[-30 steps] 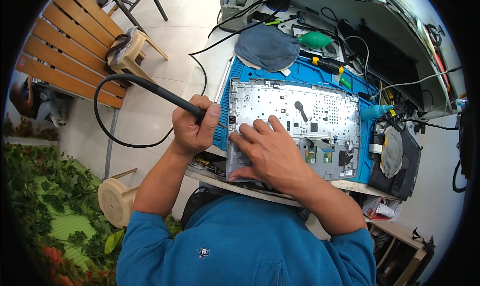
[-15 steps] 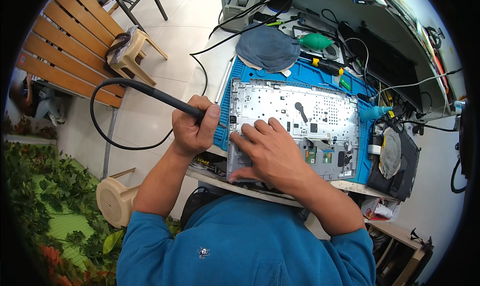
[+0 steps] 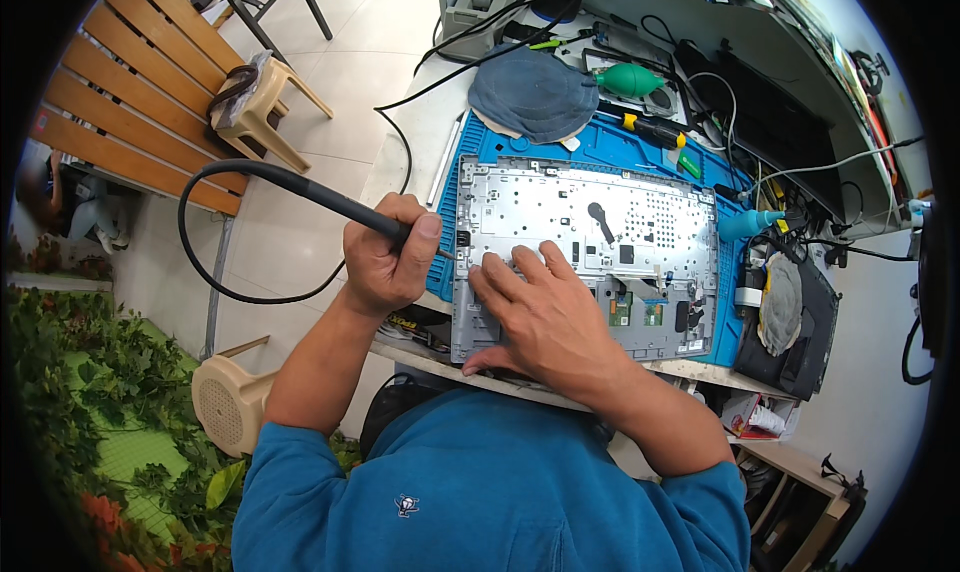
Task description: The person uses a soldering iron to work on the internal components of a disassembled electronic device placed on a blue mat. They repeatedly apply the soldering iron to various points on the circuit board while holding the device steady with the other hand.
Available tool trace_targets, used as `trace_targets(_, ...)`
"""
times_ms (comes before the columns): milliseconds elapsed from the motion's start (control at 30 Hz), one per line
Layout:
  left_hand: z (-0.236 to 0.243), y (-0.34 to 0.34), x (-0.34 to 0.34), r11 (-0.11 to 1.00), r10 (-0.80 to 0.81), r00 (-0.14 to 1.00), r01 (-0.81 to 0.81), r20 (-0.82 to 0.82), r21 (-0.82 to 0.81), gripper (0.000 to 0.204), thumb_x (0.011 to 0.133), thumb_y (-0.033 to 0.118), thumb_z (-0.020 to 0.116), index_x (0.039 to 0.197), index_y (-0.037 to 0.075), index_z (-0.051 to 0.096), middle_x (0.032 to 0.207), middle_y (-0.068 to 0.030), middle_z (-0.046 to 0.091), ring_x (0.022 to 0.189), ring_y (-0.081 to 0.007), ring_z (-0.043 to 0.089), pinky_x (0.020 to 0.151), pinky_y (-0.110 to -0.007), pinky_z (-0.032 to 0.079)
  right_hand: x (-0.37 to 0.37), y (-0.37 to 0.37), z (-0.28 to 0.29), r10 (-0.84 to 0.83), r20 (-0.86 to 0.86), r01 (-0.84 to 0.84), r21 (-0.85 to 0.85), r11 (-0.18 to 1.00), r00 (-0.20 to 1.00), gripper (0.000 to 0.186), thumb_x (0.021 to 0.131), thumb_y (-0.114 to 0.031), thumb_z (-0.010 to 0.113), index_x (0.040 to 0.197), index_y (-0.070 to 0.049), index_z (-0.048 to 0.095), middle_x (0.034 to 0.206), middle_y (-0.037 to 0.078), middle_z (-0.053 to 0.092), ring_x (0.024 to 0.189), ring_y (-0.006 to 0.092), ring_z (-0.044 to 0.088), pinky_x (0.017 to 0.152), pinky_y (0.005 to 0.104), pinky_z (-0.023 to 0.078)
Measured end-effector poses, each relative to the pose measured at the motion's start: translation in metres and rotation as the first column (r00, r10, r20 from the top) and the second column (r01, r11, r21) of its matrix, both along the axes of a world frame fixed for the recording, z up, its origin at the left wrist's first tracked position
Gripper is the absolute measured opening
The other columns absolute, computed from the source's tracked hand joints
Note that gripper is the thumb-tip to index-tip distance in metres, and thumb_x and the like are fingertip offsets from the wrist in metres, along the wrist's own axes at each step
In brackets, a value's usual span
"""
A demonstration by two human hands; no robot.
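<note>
Comparing with a second ago, we find almost nothing has moved: our left hand (image 3: 385, 257) remains fisted around the black corded tool handle (image 3: 335, 204), its cable looping off the bench edge, and our right hand (image 3: 545, 317) still lies flat, fingers spread, on the lower left of the silver laptop chassis (image 3: 590, 232) resting on the blue mat (image 3: 600, 147) (the tool tip is hidden behind our fist). We judge the work steady at this corner, the panel held down.
</note>
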State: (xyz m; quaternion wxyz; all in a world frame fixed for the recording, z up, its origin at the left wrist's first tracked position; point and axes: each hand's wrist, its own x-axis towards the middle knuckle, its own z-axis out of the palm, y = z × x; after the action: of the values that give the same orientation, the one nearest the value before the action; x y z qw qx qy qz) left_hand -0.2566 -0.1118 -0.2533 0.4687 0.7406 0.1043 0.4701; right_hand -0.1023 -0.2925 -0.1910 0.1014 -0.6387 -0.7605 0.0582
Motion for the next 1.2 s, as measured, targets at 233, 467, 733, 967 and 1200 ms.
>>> trace_targets(233,0.005,-0.003,0.001,0.998,0.009,0.999,-0.007,-0.033,0.057,0.017,0.106,0.003,0.068,0.090,0.002,0.061,0.072,-0.0021,0.058,0.059,-0.0101,0.048,0.054,-0.030,0.038,-0.004,-0.001,0.003,-0.001,0.006,0.001,-0.071,0.997,1.000,0.101,0.077,-0.071,0.080,0.140,0.006,0.064,0.123,0.011,0.060,0.111,0.0280,0.057,0.103,0.0420,0.045)
trace_targets(467,0.016,0.003,0.001,0.998,-0.018,1.000,0.017,0.016,0.061,0.015,0.107,0.004,0.068,0.093,0.002,0.062,0.077,-0.0036,0.061,0.064,-0.0113,0.051,0.060,-0.029,0.041,-0.008,-0.008,-0.010,-0.006,-0.007,0.006,0.016,1.000,1.000,0.103,0.082,-0.074,0.075,0.144,0.007,0.061,0.119,0.011,0.061,0.110,0.0271,0.058,0.105,0.0420,0.046)
trace_targets(733,0.068,0.031,0.029,0.972,-0.191,0.973,0.205,-0.127,0.110,0.017,0.099,0.012,0.083,0.111,0.001,0.077,0.101,-0.0096,0.073,0.088,-0.0175,0.067,0.076,-0.031,0.053,-0.004,-0.007,-0.013,-0.007,-0.030,0.009,0.036,0.999,1.000,0.097,0.081,-0.073,0.077,0.140,0.003,0.064,0.116,0.009,0.063,0.111,0.0263,0.059,0.103,0.0422,0.045)
trace_targets(967,0.101,0.068,0.054,0.925,-0.300,0.861,0.369,-0.410,0.097,0.015,0.097,0.010,0.081,0.107,-0.001,0.077,0.100,-0.0101,0.075,0.092,-0.0160,0.069,0.081,-0.031,0.055,-0.003,0.001,-0.006,0.012,-0.025,-0.012,0.001,1.000,1.000,0.090,0.080,-0.072,0.078,0.130,0.002,0.069,0.113,0.009,0.065,0.110,0.0262,0.062,0.099,0.0416,0.046)
trace_targets(1200,0.093,0.093,0.066,0.913,-0.269,0.793,0.391,-0.547,0.118,0.018,0.097,0.014,0.082,0.107,-0.001,0.079,0.100,-0.0089,0.076,0.091,-0.0151,0.070,0.080,-0.030,0.055,0.002,-0.001,-0.012,0.005,-0.084,-0.002,0.029,1.000,0.996,0.087,0.080,-0.072,0.078,0.126,0.002,0.070,0.115,0.008,0.066,0.111,0.0263,0.062,0.099,0.0431,0.046)
